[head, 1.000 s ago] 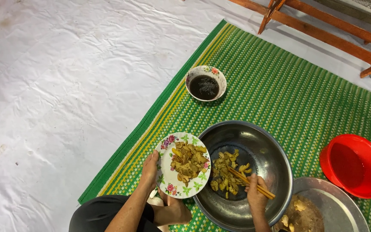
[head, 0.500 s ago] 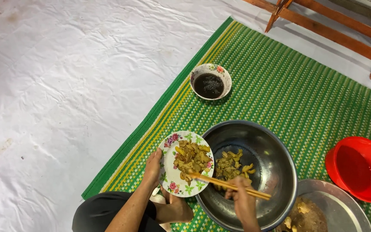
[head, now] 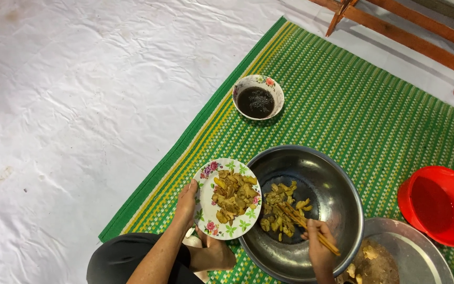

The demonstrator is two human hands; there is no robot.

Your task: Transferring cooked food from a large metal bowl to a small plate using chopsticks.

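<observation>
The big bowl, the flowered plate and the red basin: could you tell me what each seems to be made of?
The big bowl looks like polished metal, likely steel: grey, with mirror-like highlights. The flowered plate seems glazed ceramic or melamine: glossy white with printed flowers. The red basin looks like plastic: uniform bright red with a soft sheen.

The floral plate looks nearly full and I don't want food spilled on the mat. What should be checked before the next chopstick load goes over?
1. Left hand grips the floral plate rim: ok.
2. Plate edge against the steel bowl: ok.
3. Chopsticks in the right hand, tips in the food: ok.
4. Space left on plate: not ok, heaped.
5. Plate level: cannot tell.
</observation>
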